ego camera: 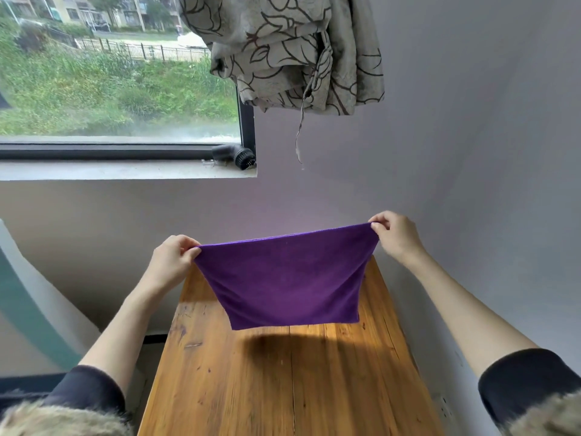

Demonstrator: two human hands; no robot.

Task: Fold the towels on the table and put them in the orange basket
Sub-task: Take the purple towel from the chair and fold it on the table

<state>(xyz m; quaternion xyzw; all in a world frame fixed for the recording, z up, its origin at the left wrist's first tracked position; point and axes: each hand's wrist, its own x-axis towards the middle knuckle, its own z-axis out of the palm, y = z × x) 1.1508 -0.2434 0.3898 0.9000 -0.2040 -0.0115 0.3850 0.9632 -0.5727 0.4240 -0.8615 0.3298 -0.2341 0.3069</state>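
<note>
We see a purple towel (284, 278) held up in the air above the far half of a wooden counter (283, 382). The left hand (172, 261) pinches the towel's upper left corner between thumb and curled fingers, and the right hand (394, 236) pinches the upper right corner the same way, a little higher than the left. The top edge is drawn taut between the two hands and slopes up toward the right. At that edge we can make out more than one layer, so the towel appears doubled over. The cloth hangs free and narrows toward its lower edge, which sits clear of the counter; a dark shadow (276, 344) lies on the wood just beneath it.

Both forearms are bare, with dark sleeves (522, 382) pushed up near the elbows, and pale fur trim (56, 420) shows at the bottom corners of the view.

The counter runs lengthwise away from us to a grey wall (471, 152). Up to the left is a window (110, 73) with a black frame, looking out on a grassy bank, a railing and buildings. A dark brush head (234, 155) lies on the sill at its right end. A leaf-patterned curtain (295, 51) is bunched up high beside the window, with a cord (301, 133) dangling below it.
</note>
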